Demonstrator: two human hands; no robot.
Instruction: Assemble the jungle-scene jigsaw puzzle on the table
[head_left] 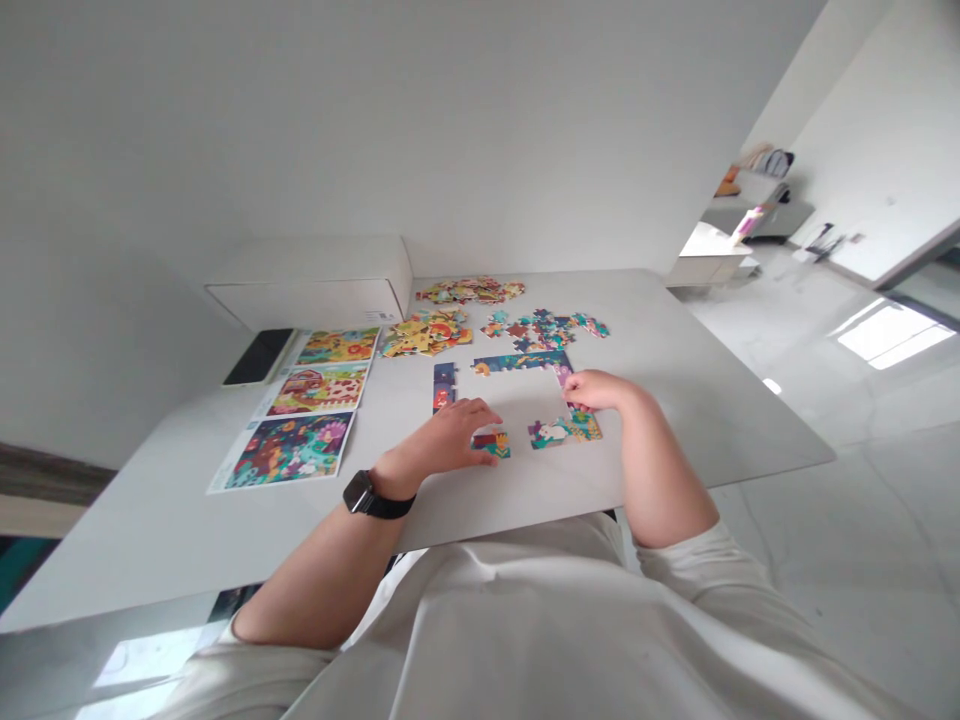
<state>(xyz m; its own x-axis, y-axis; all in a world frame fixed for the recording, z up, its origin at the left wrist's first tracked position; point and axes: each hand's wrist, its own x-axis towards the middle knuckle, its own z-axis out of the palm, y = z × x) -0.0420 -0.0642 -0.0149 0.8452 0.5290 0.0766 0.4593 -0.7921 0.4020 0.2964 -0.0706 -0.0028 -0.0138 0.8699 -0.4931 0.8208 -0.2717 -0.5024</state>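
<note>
Joined jigsaw puzzle pieces form a partial border on the table, with a dark blue top strip (525, 361), a left strip (444, 377) and a lower right section (566, 429). My left hand (450, 437) rests palm down by the lower left, thumb and fingers spread around a small joined section (495, 445) with red and yellow on it. Part of the left strip is hidden under that hand. On the border's right side my right hand (595, 389) has its fingers curled and closed at a purple puzzle piece (564, 375), partly covering it.
Behind the border lie loose puzzle pieces in a dark heap (541, 329), a yellow heap (427, 333) and a red-yellow heap (471, 290). A picture sheet (349, 425), a phone (259, 357) and a white box (315, 290) are at left. The wall stands behind the table (675, 400).
</note>
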